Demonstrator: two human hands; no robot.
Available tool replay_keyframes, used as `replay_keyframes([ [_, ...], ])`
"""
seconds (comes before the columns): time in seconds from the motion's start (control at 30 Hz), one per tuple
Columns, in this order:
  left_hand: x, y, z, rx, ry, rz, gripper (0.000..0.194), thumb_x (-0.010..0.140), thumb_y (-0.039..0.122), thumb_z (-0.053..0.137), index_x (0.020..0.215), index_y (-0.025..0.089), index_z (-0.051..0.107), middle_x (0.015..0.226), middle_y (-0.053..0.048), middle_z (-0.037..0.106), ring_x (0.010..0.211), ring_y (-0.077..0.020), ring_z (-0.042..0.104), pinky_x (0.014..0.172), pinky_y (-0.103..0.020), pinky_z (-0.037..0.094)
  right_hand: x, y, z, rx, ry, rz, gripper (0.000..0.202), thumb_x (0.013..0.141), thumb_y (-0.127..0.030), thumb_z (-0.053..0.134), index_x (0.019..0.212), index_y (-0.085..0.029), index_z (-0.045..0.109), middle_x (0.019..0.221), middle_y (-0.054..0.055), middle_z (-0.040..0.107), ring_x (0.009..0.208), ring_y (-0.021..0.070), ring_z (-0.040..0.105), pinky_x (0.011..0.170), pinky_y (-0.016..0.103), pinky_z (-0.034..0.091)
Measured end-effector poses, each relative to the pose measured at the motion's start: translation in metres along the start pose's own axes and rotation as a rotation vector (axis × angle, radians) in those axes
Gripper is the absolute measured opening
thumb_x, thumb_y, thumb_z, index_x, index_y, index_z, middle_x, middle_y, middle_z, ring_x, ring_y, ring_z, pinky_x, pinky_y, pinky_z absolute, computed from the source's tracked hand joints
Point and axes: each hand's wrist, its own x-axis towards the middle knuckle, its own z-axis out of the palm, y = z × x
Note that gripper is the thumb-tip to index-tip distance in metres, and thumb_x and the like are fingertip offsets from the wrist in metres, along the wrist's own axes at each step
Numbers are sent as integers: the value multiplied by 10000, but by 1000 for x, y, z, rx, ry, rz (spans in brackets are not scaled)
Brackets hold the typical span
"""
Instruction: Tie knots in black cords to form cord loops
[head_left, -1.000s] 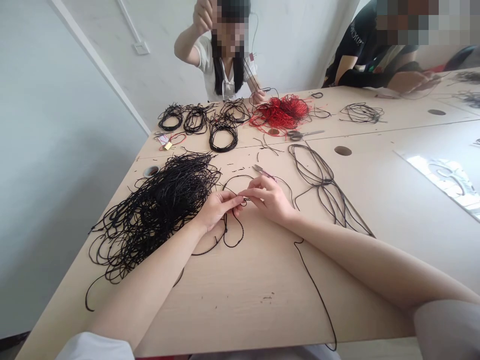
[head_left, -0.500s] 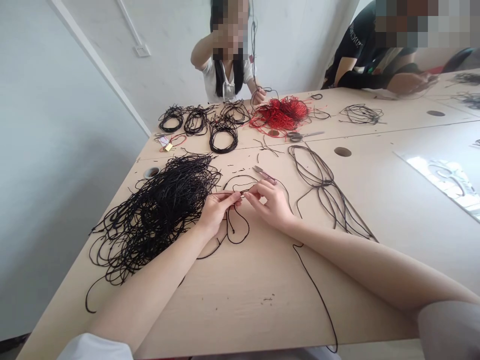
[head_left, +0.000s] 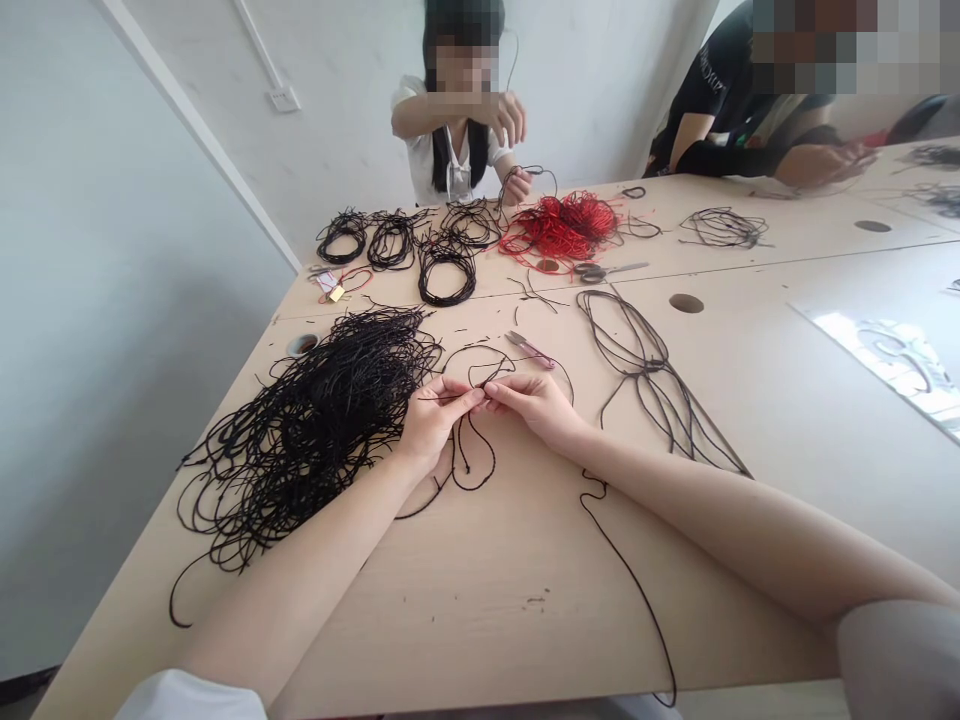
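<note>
My left hand (head_left: pixel 441 418) pinches a thin black cord (head_left: pixel 491 466) between thumb and fingertips. Right against it, my right hand (head_left: pixel 538 405) pinches the same cord, so the thumbs nearly meet. One loop of the cord hangs below my fingers and another curves out beyond them; its long tail runs down to the table's front edge. The piece between my fingertips is mostly hidden. Just past my right hand lies a pair of thread snips (head_left: pixel 531 350). Left of my left hand spreads a large tangled heap of black cords (head_left: pixel 337 400).
Looped black cords (head_left: pixel 651 368) lie to the right on the wooden table (head_left: pixel 480 640). Farther back are coiled black bundles (head_left: pixel 447 275), a red cord pile (head_left: pixel 566 225) and scissors (head_left: pixel 600 272). The table has round holes (head_left: pixel 685 303). Two people work across it.
My right hand has shifted slightly left, its fingers closing against my left fingertips, uncovering more of the snips. The person opposite has lowered a raised hand.
</note>
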Motion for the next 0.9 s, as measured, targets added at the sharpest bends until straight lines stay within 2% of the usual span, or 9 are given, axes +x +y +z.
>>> replay_keyframes([
  [0.2, 0, -1, -2, 38, -12, 16, 224, 649, 270, 787, 732, 143, 623, 689, 2, 648, 654, -107, 604, 684, -246, 475, 4, 4, -6, -6, -37, 82, 293, 768, -469, 645, 769, -182, 703, 732, 6, 656, 677, 109, 547, 699, 261, 443],
  [0.37, -2, -2, -1, 95, 0, 41, 228, 641, 276, 790, 738, 147, 628, 705, 0, 647, 652, -111, 602, 683, -256, 489, 8, 6, -9, 33, -101, 88, 263, 753, -446, 659, 776, -187, 697, 760, 14, 660, 686, 114, 557, 704, 265, 453],
  [0.67, -6, -2, 3, 177, -23, 139, 240, 711, 284, 731, 895, 163, 635, 843, -53, 689, 785, -170, 657, 795, -325, 514, 7, 6, -9, -25, 21, 84, 287, 744, -464, 642, 739, -178, 650, 691, 7, 603, 613, 111, 514, 613, 257, 429],
  [0.9, -9, 5, 0, 549, 52, 392, 123, 759, 302, 691, 844, 238, 752, 927, -58, 682, 822, -179, 619, 683, -283, 487, 6, 5, -9, -20, -31, 64, 274, 756, -445, 643, 748, -171, 633, 689, -4, 575, 626, 105, 501, 633, 254, 408],
])
